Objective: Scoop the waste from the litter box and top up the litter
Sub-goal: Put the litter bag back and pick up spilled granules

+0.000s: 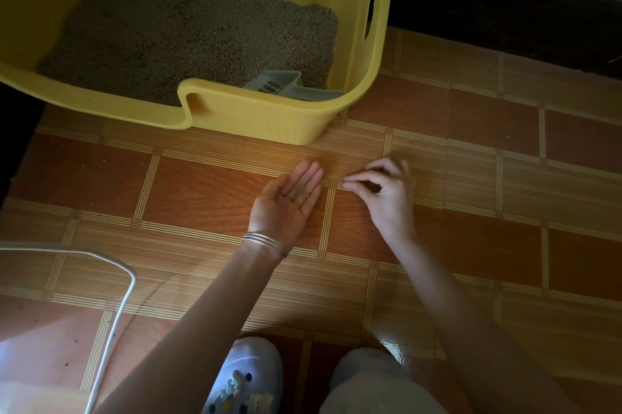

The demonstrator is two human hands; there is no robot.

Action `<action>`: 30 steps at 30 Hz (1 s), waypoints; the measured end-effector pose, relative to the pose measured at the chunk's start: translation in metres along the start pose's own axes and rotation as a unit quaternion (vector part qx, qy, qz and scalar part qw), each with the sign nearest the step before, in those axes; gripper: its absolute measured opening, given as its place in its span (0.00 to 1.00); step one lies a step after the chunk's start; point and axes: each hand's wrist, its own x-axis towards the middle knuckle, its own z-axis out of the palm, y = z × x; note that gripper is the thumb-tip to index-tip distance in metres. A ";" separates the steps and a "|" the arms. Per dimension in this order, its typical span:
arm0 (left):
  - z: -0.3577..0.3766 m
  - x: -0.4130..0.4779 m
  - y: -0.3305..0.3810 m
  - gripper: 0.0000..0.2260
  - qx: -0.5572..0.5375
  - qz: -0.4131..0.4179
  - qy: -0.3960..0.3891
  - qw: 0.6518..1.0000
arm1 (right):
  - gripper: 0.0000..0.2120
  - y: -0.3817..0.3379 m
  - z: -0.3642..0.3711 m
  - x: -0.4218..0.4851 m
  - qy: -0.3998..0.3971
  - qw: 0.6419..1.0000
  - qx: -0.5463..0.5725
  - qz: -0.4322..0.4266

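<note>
A yellow litter box (262, 117) stands on the tiled floor at the top left, with grey-brown litter (188, 33) spread over its bottom. A pale grey scoop (286, 87) lies inside at the near right corner. In front of the box, my left hand (286, 201) rests palm up just above the floor, with a few litter pellets (299, 192) lying on its fingers. Right beside it, my right hand (387, 191) hovers over the floor with thumb and forefinger pinched together; what they pinch is too small to see.
A white wire frame (114, 295) with a clear bag sits at the lower left. My shoe (242, 376) and knee (370, 380) are at the bottom edge. A dark skirting (505, 16) runs along the wall at the top right. Orange tiled floor (505, 211) extends to the right.
</note>
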 end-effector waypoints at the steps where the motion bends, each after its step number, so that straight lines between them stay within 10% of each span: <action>1: 0.000 0.000 0.000 0.19 0.002 0.000 0.000 1.000 | 0.09 0.000 0.000 0.001 0.006 1.000 -0.004 -0.008; 11: 0.002 -0.001 -0.002 0.18 0.015 0.001 -0.005 1.000 | 0.14 -0.010 0.007 -0.010 0.010 0.989 -0.149 -0.023; 17: 0.005 -0.001 -0.010 0.17 0.002 -0.017 -0.001 1.000 | 0.13 -0.045 0.003 -0.014 0.001 0.997 0.043 -0.063; 30: 0.034 -0.029 -0.016 0.17 0.037 -0.051 -0.015 0.998 | 0.24 -0.024 -0.077 -0.046 -0.016 0.999 -0.050 0.015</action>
